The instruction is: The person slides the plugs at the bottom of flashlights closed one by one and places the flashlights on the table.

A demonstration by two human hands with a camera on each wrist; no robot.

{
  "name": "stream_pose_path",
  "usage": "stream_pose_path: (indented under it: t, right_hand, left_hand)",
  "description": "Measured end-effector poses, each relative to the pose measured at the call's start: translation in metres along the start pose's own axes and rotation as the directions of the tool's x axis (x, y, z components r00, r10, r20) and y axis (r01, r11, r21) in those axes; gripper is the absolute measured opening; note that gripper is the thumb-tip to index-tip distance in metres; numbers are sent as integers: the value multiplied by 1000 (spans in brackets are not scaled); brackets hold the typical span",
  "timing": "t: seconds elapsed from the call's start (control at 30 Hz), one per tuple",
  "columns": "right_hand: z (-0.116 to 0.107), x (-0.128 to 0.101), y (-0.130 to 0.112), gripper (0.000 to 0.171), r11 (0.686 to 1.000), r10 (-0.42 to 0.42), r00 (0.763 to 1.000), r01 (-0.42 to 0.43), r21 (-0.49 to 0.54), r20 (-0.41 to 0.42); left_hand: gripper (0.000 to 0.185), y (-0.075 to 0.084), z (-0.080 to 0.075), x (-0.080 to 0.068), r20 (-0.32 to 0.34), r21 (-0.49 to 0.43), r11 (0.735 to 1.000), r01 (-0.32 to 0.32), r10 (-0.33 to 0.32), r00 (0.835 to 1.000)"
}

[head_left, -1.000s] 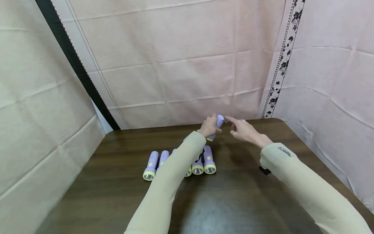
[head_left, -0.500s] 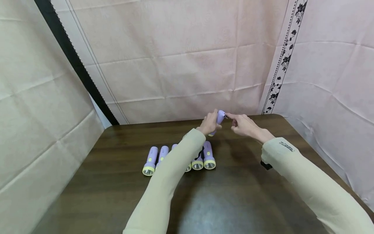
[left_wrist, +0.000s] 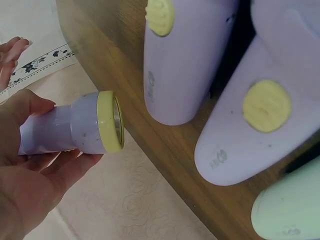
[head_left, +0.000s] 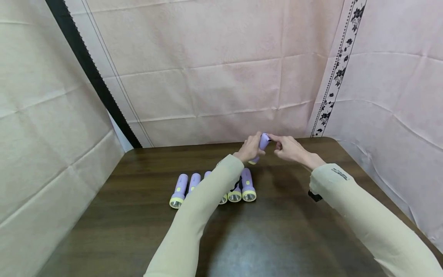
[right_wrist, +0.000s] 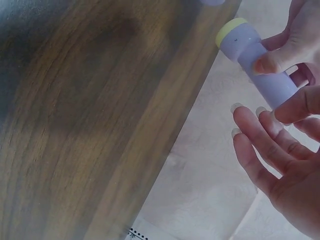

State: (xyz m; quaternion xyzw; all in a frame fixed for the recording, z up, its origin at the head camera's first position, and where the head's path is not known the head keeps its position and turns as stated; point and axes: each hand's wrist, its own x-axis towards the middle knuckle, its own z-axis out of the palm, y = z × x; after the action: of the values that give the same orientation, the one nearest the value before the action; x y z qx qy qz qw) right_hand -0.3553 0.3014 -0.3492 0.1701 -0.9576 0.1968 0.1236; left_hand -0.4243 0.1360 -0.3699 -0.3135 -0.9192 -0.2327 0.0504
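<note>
My left hand [head_left: 248, 149] grips a lilac flashlight [head_left: 264, 141] with a pale yellow rim, raised by the table's far edge. In the left wrist view, thumb and fingers wrap the barrel, and the flashlight's lens end [left_wrist: 110, 121] points away from the palm. The extended index finger of my right hand [head_left: 291, 149] touches the tail end. The right wrist view shows that hand's other fingers [right_wrist: 262, 147] loosely bent below the flashlight's barrel [right_wrist: 270, 85], holding nothing. A small dark piece shows at the tail, mostly covered by the fingertip.
Several more flashlights lie in a row mid-table, from the leftmost [head_left: 179, 189] to the rightmost [head_left: 247, 184]; my left sleeve [head_left: 199, 204] hides some. A pale green one [left_wrist: 290, 205] lies among them. Cloth curtains [head_left: 214, 84] surround the dark wooden table [head_left: 283, 231].
The dark piece at the flashlight's tail stuck out earlier and now shows less, with the right index finger against it. The held flashlight has shifted slightly right. The row has not moved.
</note>
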Motion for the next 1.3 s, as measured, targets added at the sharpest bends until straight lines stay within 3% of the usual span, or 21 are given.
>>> stream_pose_path:
  t: [0.13, 0.37, 0.53, 0.87, 1.03, 1.3]
  right_hand:
    - [-3, -3, 0, 73, 1000, 13, 1000, -13, 2, 12]
    - [-5, -3, 1, 82, 997, 57, 998, -57, -49, 7]
    - [-4, -4, -2, 85, 995, 85, 996, -85, -51, 6]
    - [3, -3, -7, 80, 995, 83, 996, -82, -54, 23]
    - [4, -4, -7, 78, 994, 89, 996, -87, -64, 30]
    - [3, -7, -7, 75, 995, 89, 995, -86, -56, 38]
  left_hand:
    - [53, 3, -2, -2, 4, 13, 1000, 23, -23, 1000]
    - [78, 19, -9, -9, 29, 57, 987, 147, -149, 988]
    - [69, 28, -5, -21, 58, 136, 975, 177, -187, 981]
    - [59, 37, 16, -40, 90, 274, 944, 183, -214, 973]
    - [56, 36, 27, -44, 130, 342, 925, 166, -222, 966]
    - [45, 34, 41, -47, 118, 415, 895, 164, -232, 966]
